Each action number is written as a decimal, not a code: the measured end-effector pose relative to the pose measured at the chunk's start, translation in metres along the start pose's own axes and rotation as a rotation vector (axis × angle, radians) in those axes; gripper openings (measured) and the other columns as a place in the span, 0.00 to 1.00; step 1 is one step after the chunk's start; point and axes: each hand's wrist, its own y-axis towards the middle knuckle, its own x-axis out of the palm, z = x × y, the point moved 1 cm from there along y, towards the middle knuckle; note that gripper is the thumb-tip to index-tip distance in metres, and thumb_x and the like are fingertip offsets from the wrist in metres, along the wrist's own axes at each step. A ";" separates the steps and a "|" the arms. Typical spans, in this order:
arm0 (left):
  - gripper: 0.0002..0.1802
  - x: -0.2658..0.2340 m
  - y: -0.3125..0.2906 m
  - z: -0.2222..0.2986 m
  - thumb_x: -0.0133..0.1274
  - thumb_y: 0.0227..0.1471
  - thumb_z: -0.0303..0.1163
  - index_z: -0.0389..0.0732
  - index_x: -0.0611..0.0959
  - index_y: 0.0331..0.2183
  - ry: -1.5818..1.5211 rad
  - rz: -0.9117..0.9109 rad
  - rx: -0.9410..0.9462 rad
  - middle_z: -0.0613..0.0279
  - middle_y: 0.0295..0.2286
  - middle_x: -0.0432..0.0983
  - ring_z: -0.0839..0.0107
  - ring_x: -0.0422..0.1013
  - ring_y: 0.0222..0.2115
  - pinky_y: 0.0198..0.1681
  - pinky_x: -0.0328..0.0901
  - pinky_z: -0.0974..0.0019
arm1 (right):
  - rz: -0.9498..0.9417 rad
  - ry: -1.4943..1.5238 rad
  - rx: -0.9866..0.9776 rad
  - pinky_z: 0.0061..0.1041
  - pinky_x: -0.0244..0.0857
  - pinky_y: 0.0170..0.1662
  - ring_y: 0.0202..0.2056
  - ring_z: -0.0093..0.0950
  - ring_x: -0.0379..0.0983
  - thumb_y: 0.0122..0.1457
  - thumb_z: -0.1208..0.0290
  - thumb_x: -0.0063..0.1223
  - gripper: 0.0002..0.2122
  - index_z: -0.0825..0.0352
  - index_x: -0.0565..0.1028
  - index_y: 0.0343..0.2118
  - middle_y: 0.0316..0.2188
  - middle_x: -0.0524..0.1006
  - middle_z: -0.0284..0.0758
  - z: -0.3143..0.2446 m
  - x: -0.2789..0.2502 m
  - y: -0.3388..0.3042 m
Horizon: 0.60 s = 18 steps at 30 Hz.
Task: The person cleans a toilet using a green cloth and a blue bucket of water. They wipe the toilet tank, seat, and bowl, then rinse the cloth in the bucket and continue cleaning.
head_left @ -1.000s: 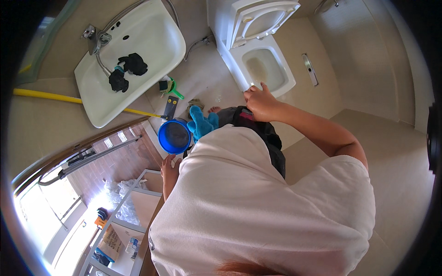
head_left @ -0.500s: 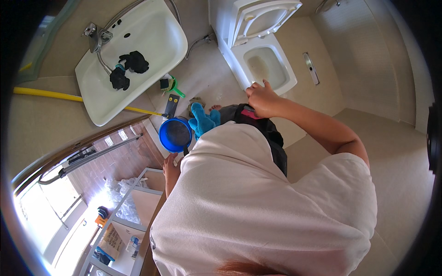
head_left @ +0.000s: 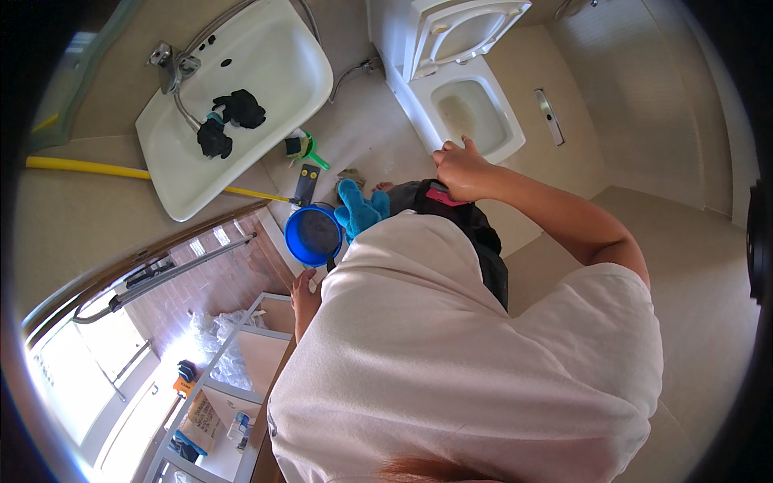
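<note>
My right hand (head_left: 465, 172) is at my right hip, between my shirt and the toilet, with its fingers curled in. It touches dark cloth with a pink patch (head_left: 440, 194); whatever its fingers hold is hidden. At my left side, my left hand (head_left: 305, 291) hangs below a blue bucket (head_left: 312, 237), its visible fingers a little apart and holding nothing I can see. A bright blue, glove-like thing (head_left: 359, 208) sticks out at the front of my waist, beside the bucket. The toilet bowl (head_left: 493, 138) has its lid up and brownish staining inside.
Two dark bundles (head_left: 241, 108) lie in the white washbasin (head_left: 181, 193) under the tap. A yellow pole (head_left: 88, 166) runs behind the basin to a grey head (head_left: 306, 185) by the bucket. Near it are a green-handled brush (head_left: 316, 153) and, at lower left, a white-framed shelf (head_left: 259, 342).
The view has shifted slightly, so everything sits a little farther right. Both hands keep nearly the same places and poses.
</note>
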 end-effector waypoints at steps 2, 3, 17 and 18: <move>0.20 -0.002 0.001 0.004 0.53 0.41 0.38 0.45 0.74 0.39 0.031 -0.028 -0.003 0.60 0.43 0.66 0.60 0.58 0.48 0.50 0.52 0.59 | 0.007 0.002 0.005 0.51 0.46 0.49 0.46 0.36 0.58 0.33 0.76 0.49 0.12 0.71 0.75 0.26 0.36 0.67 0.37 0.000 0.000 -0.001; 0.20 -0.002 0.002 0.006 0.53 0.41 0.38 0.45 0.74 0.39 0.046 -0.043 -0.005 0.60 0.43 0.66 0.60 0.58 0.48 0.50 0.52 0.59 | 0.010 -0.003 0.006 0.51 0.46 0.49 0.46 0.36 0.58 0.34 0.76 0.49 0.12 0.71 0.75 0.26 0.35 0.67 0.37 0.000 0.001 0.000; 0.22 0.004 0.002 0.015 0.54 0.39 0.40 0.46 0.73 0.40 0.077 -0.052 -0.017 0.61 0.43 0.66 0.59 0.59 0.46 0.50 0.52 0.58 | 0.019 -0.034 0.029 0.51 0.46 0.49 0.47 0.37 0.58 0.37 0.75 0.50 0.11 0.70 0.75 0.27 0.37 0.68 0.38 -0.003 0.001 -0.005; 0.22 0.004 0.001 0.015 0.54 0.39 0.40 0.46 0.73 0.41 0.082 -0.053 -0.031 0.61 0.43 0.66 0.59 0.59 0.46 0.50 0.51 0.58 | 0.015 -0.032 0.029 0.51 0.46 0.50 0.47 0.37 0.58 0.37 0.75 0.50 0.11 0.70 0.75 0.28 0.37 0.68 0.38 -0.004 0.000 -0.006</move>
